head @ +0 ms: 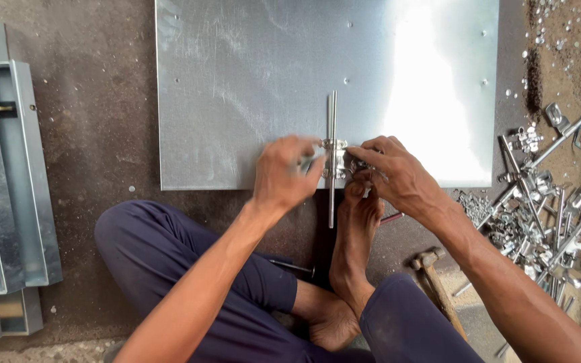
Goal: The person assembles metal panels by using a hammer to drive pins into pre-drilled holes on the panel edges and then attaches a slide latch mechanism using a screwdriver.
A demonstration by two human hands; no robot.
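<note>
A pile of loose bolts and rods lies on the floor to the right, near the right forearm, with small washers scattered above it. A hammer rests by the right knee. To the left, channel-shaped metal sections are stacked side by side, well apart from the hands. The person's bare foot sits just under the near edge of the sheet, pressed up beside the rod's lower end.

The sheet is flat, grey, galvanised-looking metal, scuffed, with small holes and a bright glare on its right half. The rod is thin, straight and shiny, lying upright in the view across the sheet's near edge, its lower end past the edge. A small shiny bracket clasps it at mid-length.

The left hand is at the bracket's left side, blurred; its fingers curl toward the bracket, but whether they grip anything cannot be told. The right hand is at the bracket's right side, fingertips pinched together on a small metal piece touching the bracket.
</note>
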